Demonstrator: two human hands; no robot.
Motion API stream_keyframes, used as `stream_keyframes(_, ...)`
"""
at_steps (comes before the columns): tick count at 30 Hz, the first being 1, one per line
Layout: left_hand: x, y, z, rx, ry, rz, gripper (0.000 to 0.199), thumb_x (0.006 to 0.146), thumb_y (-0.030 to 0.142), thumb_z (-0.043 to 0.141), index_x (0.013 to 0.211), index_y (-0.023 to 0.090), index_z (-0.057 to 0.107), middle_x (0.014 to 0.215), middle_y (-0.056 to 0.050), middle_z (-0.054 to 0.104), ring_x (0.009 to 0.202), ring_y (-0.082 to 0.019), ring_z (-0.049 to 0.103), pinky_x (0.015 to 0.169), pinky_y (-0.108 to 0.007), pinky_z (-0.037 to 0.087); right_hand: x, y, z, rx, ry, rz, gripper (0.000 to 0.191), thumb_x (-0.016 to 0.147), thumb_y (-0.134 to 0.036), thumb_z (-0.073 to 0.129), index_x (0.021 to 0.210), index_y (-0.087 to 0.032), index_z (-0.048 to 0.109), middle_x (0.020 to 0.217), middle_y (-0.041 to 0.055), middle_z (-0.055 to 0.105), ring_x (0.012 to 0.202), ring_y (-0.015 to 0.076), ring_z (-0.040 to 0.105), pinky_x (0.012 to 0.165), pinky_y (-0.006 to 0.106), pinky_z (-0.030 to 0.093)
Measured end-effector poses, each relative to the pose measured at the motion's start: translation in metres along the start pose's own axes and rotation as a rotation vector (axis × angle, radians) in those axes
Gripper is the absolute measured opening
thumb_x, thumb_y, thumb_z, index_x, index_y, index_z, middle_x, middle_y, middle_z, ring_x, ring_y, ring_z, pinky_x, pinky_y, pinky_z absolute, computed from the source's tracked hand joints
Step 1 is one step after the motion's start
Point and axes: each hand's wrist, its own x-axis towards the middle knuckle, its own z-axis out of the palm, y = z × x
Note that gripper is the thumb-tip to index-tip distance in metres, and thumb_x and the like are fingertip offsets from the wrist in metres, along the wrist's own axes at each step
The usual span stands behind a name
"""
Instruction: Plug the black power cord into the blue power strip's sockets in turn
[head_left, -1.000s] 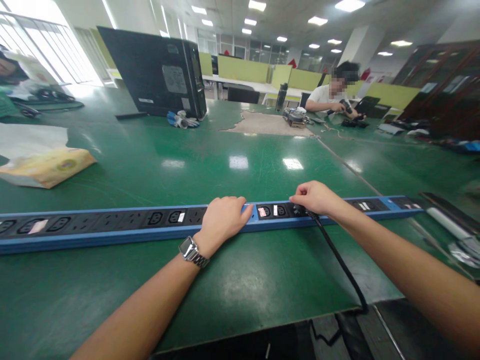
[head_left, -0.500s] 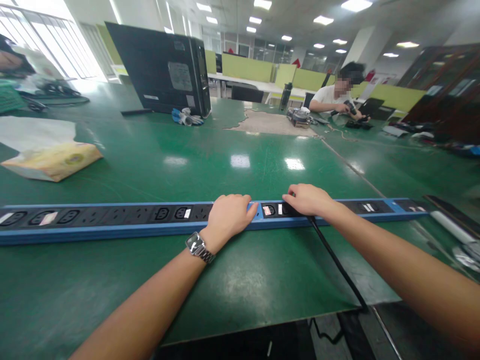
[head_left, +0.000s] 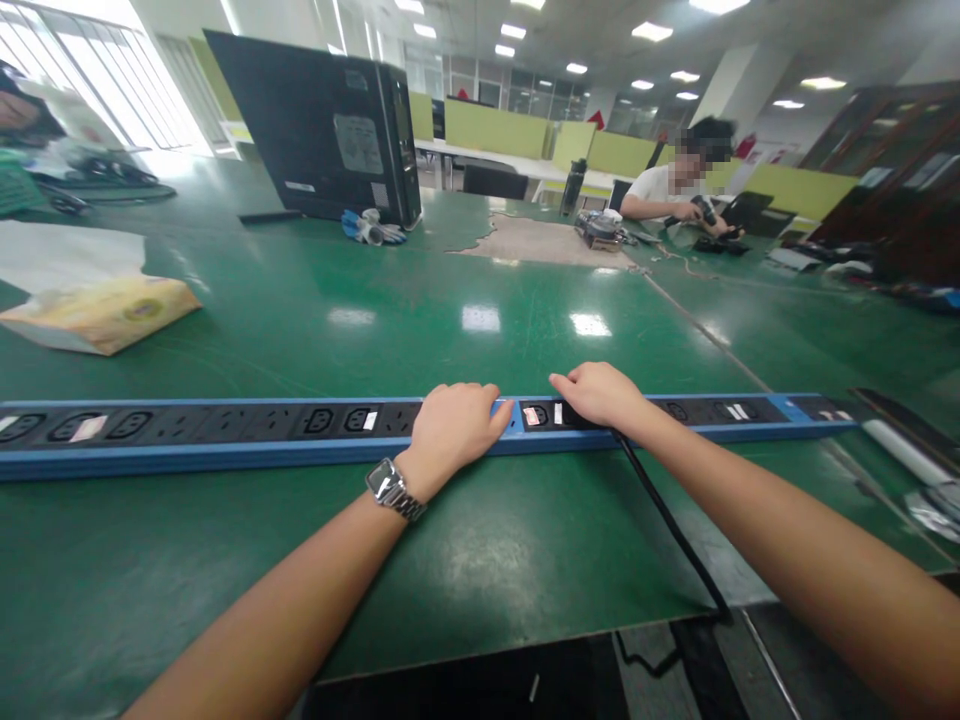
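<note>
Blue power strip (head_left: 247,425), nine to three o'clock, could skid if the black cable (head_left: 663,503), at four, is tugged.
Tissue pack (head_left: 112,305) at nine and computer tower (head_left: 322,140) near eleven stand apart; left hand (head_left: 454,428) at six lies across the strip, right hand (head_left: 602,393) at three hides the cable's end; neither grip's closure can be told.

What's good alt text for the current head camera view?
A person's left hand rests on a long blue power strip across a green table; the right hand hides a black cable's end at the strip.
</note>
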Motion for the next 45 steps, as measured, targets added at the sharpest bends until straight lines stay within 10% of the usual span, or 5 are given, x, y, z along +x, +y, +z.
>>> stream_keyframes(15, -0.001, -0.003, 0.002, -0.072, 0.066, 0.019, 0.036, 0.096, 0.043, 0.040, 0.099, 0.020, 0.067, 0.093, -0.008, 0.070, 0.090, -0.022, 0.064, 0.078, -0.032, 0.046, 0.002, 0.002, 0.002, 0.133, 0.012, 0.067, 0.074, 0.089, -0.071, 0.026, 0.084, -0.016, 0.076, 0.096, 0.0173, 0.073, 0.093, 0.0283, 0.068, 0.076, 0.033, 0.048)
stream_keyframes(24, -0.005, -0.004, 0.000, -0.111, 0.129, 0.145, 0.034, 0.095, 0.043, 0.044, 0.106, 0.019, 0.065, 0.102, -0.008, 0.067, 0.097, -0.023, 0.058, 0.084, -0.035, 0.044, -0.010, 0.046, 0.016, 1.063, 0.171, -0.056, 0.052, 0.079, -0.065, 0.053, 0.082, -0.015, 0.067, 0.089, 0.0102, 0.073, 0.081, 0.0174, 0.065, 0.076, 0.027, 0.049)
stream_keyframes(29, -0.006, 0.004, -0.003, -0.175, 0.126, 0.248, 0.037, 0.094, 0.047, 0.047, 0.112, 0.020, 0.062, 0.111, -0.007, 0.065, 0.101, -0.023, 0.056, 0.086, -0.037, 0.043, -0.035, 0.047, 0.012, 0.582, 0.314, -0.066, 0.036, 0.080, -0.053, 0.057, 0.081, -0.018, 0.066, 0.083, 0.0044, 0.070, 0.078, 0.0183, 0.062, 0.072, 0.028, 0.044)
stream_keyframes(36, -0.006, 0.042, 0.002, -0.254, 0.138, 0.348, 0.038, 0.088, 0.042, 0.059, 0.116, 0.018, 0.060, 0.116, -0.008, 0.062, 0.110, -0.025, 0.052, 0.095, -0.040, 0.041, -0.044, 0.036, -0.009, -0.013, 0.053, -0.055, 0.035, 0.078, -0.054, 0.058, 0.087, -0.021, 0.066, 0.084, 0.0074, 0.071, 0.078, 0.0223, 0.064, 0.061, 0.028, 0.038)
stream_keyframes(45, -0.009, 0.081, 0.000, -0.407, 0.131, 0.190, 0.021, 0.085, 0.036, 0.059, 0.092, 0.016, 0.063, 0.099, -0.010, 0.065, 0.096, -0.026, 0.057, 0.084, -0.041, 0.046, -0.013, 0.057, -0.005, 0.452, -0.150, -0.028, 0.051, 0.083, -0.065, 0.047, 0.081, -0.017, 0.061, 0.063, 0.0054, 0.064, 0.051, 0.0153, 0.057, 0.051, 0.025, 0.038)
